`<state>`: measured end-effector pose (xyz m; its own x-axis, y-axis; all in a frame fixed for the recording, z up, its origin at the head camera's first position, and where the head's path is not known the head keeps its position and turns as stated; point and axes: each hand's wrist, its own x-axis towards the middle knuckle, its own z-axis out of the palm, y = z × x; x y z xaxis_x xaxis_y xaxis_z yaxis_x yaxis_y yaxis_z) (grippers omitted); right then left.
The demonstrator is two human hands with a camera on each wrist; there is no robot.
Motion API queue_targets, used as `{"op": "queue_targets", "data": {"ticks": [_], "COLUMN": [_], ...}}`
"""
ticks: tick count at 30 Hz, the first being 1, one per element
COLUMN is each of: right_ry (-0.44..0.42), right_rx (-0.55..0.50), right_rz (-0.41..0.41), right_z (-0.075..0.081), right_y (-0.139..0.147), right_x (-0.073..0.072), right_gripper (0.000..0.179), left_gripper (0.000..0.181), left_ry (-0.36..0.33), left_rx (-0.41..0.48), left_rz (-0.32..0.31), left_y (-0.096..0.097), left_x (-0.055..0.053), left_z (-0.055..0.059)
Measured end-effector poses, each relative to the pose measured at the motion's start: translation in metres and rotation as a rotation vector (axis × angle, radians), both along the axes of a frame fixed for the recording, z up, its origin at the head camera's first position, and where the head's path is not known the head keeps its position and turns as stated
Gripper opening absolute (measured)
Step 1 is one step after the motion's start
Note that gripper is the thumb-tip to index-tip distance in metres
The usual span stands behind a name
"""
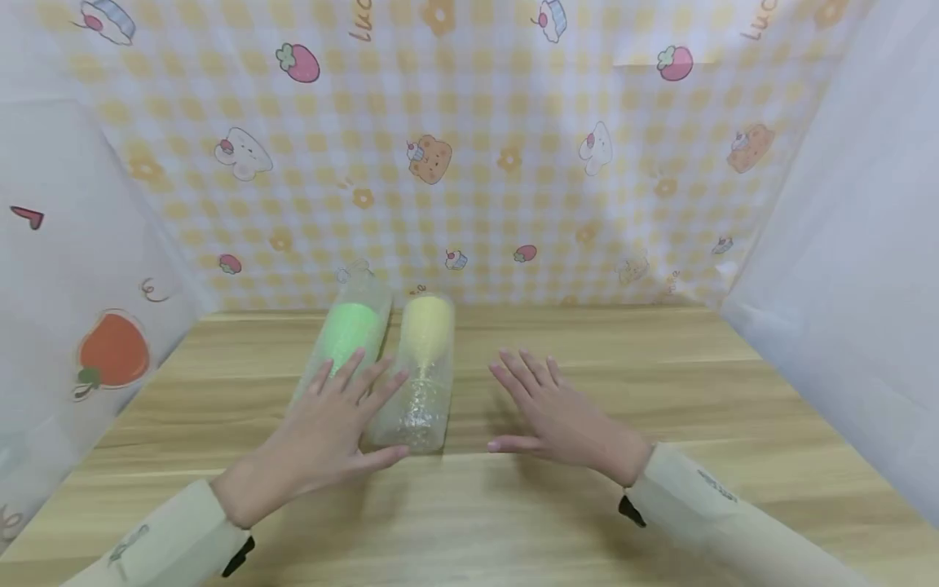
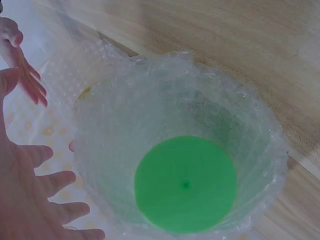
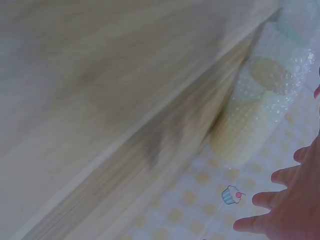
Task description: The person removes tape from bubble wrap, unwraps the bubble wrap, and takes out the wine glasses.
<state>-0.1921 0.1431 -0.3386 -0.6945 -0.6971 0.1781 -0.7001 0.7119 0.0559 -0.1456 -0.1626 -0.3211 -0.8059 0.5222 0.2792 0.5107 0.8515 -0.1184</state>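
Observation:
Two bubble-wrapped bundles lie side by side on the wooden table. The left bundle (image 1: 352, 326) shows a green thing through the wrap; its near end, in the left wrist view, reveals a round green disc (image 2: 185, 185) inside the bubble wrap (image 2: 125, 115). In the other bundle (image 1: 425, 350) is a yellow thing that narrows toward a stem, with a yellow disc (image 3: 270, 75) at one end. My left hand (image 1: 323, 436), fingers spread, is over the near part of the green bundle; contact cannot be told. To the right of the yellow bundle, my right hand (image 1: 568, 428) holds nothing, fingers straight.
The wood-grain table (image 1: 623, 342) runs back to a yellow checked cloth (image 1: 506, 179) with cartoon prints. White sheets (image 1: 844, 244) stand at both sides. Both forearms in pale sleeves (image 1: 719, 505) reach in from the front.

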Motion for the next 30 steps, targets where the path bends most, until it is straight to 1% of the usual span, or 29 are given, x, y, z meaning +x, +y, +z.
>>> {"op": "queue_targets", "data": {"ticks": [4,6,9,12,15,17,18,21,23,26,30], "right_ry": [-0.045,-0.061,-0.078,-0.077,-0.112,-0.165,-0.205,-0.316,-0.368,-0.407,-0.46], "right_rx": [0.006,-0.013,-0.049,-0.098,-0.124,-0.139,-0.155,-0.224,-0.273,-0.33,-0.401], "right_rz": [-0.023,-0.02,-0.011,0.013,0.01,-0.02,-0.041,-0.102,-0.135,-0.163,-0.212], "right_z": [0.002,0.003,0.005,0.008,0.01,0.011,0.011,0.01,0.008,0.007,0.007], "right_y": [-0.016,-0.024,-0.038,-0.052,-0.065,-0.074,-0.079,-0.092,-0.099,-0.108,-0.116], "right_x": [-0.006,-0.01,-0.015,-0.022,-0.029,-0.032,-0.034,-0.037,-0.039,-0.041,-0.042], "right_gripper": [0.095,0.095,0.093,0.09,0.089,0.088,0.087,0.086,0.086,0.084,0.082], "left_gripper": [0.085,0.085,0.085,0.085,0.086,0.086,0.086,0.085,0.085,0.085,0.084], "left_ry": [-0.019,-0.02,-0.01,0.004,0.021,0.033,0.038,0.04,0.037,0.033,0.044], "left_rx": [0.004,0.005,0.008,0.018,0.022,0.021,0.022,0.03,0.039,0.055,0.082], "left_rz": [0.006,0.006,0.006,0.006,0.001,-0.004,-0.007,-0.007,-0.003,0.0,-0.017], "left_y": [0.002,0.002,0.002,0.002,0.001,0.001,0.001,0.001,0.001,0.001,0.002], "left_x": [0.0,0.001,0.002,0.002,0.001,0.0,0.0,-0.001,-0.001,-0.001,-0.002], "left_z": [0.0,0.0,0.001,0.001,0.001,0.0,0.0,0.0,0.0,0.0,0.0]}}
